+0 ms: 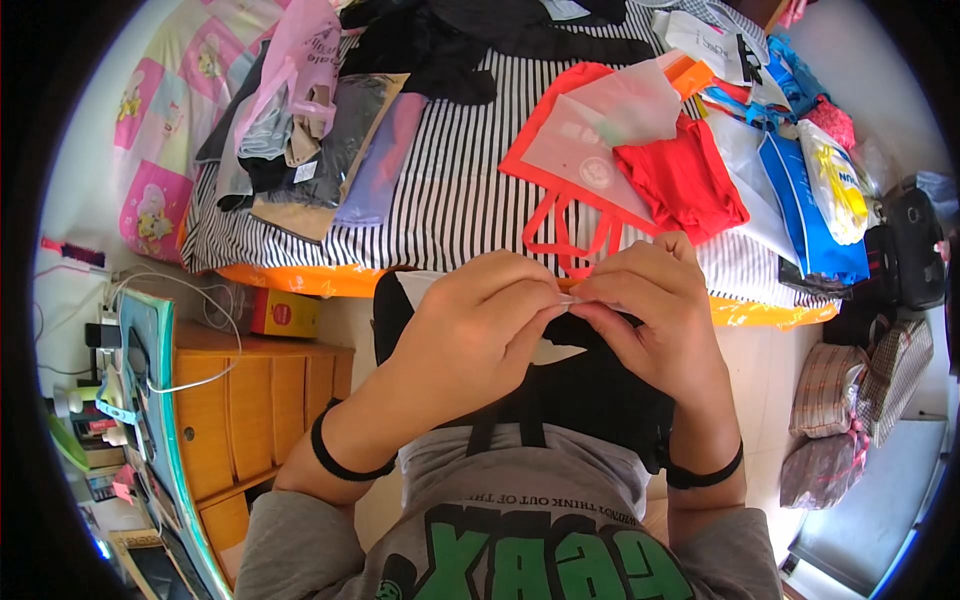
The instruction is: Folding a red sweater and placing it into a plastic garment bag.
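My left hand point(480, 326) and my right hand point(656, 311) meet in front of my body. Between their fingertips they pinch a small, thin whitish strip point(566, 299), perhaps plastic; most of it is hidden by the fingers. Just beyond them, on a bed with a black-and-white striped sheet point(457, 165), lies a translucent bag with a red border and red handles point(570, 232). A folded red cloth point(686, 180) rests on that bag, close beyond my right hand.
Left on the bed are a pink plastic bag point(300, 60), folded clothes point(266, 127) and packaged garments point(379, 165). Black clothing point(450, 45) lies at the back. Several bags, including a blue one point(810, 202), crowd the right. A wooden drawer cabinet point(255, 409) stands left; checked bags point(832, 390) are right.
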Demonstrator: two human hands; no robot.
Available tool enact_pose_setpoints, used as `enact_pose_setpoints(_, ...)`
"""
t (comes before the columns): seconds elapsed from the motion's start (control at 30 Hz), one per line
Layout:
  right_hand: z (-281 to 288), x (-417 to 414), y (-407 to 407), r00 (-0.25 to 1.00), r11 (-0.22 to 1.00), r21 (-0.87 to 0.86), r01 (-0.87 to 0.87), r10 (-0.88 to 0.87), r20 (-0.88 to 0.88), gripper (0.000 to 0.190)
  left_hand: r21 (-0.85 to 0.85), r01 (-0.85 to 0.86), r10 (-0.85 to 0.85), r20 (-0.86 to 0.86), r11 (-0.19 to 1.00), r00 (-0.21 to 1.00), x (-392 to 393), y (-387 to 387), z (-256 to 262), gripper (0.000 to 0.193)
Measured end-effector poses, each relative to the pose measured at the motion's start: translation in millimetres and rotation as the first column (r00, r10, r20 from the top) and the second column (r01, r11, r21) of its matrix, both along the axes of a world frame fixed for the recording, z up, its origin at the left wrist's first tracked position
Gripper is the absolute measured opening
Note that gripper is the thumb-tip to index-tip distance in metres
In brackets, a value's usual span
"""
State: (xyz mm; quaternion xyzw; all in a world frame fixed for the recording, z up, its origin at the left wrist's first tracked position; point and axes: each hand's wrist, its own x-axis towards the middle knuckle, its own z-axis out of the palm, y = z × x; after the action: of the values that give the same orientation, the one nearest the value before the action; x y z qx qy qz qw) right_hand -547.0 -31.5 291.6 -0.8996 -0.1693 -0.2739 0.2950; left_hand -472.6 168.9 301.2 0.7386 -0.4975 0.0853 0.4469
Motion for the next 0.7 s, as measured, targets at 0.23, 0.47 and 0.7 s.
enact_pose_setpoints(0.23, 1, -4, -21, 0.998, 0.998, 0.009, 0.056, -0.056, -0.011, 0.016, 0.021, -0.043, 0.044, -0.072, 0.999, 0.996, 11, 18, 6, 0.012)
enact_pose_setpoints(0.47, 6, -8, -22, 0.997, 0.998, 0.066, 0.007, -0.001, -0.08, 0.018, 0.022, -0.008, 0.011, -0.151, 1.0, 0.988, 13, 23, 11, 0.01)
enact_pose_setpoints(0.7, 3, -9, -21, 0.994, 0.99, 0.139, -0.022, 0.036, -0.101, 0.019, 0.053, 0.019, -0.013, -0.103, 0.998, 0.995, 17, 26, 11, 0.012)
